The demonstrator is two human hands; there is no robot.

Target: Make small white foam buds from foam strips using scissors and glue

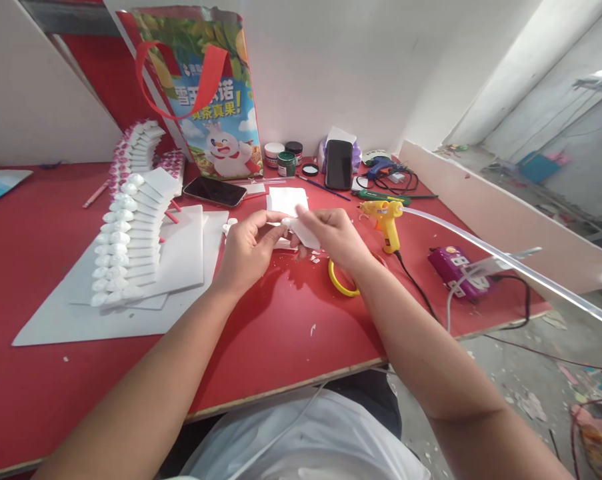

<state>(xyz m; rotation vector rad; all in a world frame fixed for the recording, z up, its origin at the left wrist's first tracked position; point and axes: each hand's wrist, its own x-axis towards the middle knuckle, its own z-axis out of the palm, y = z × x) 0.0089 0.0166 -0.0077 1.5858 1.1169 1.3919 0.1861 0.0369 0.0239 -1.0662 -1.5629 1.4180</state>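
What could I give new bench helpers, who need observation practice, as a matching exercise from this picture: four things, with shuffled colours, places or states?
1. Glue gun
2. White piece
3. Shopping bag
4. Power strip

A. stands upright at the back
B. purple
C. yellow
D. held between left hand and right hand

Pairs: 1-C, 2-D, 3-A, 4-B

1. Probably a small craft workshop, with a red desk (281,347) against a pale wall (331,60).
2. On the desk, a yellow glue gun (389,223) with a long clear glue stick (555,287) at its back.
3. Behind the glue gun, a green-handled screwdriver (383,197); farther left of it, small jars (287,163).
4. Far left of the glue gun, a row of matching white pieces (123,247), suggesting batch handwork.
5. Right of the glue gun, past the desk, a rough grey floor (503,377) littered with scraps (531,405).
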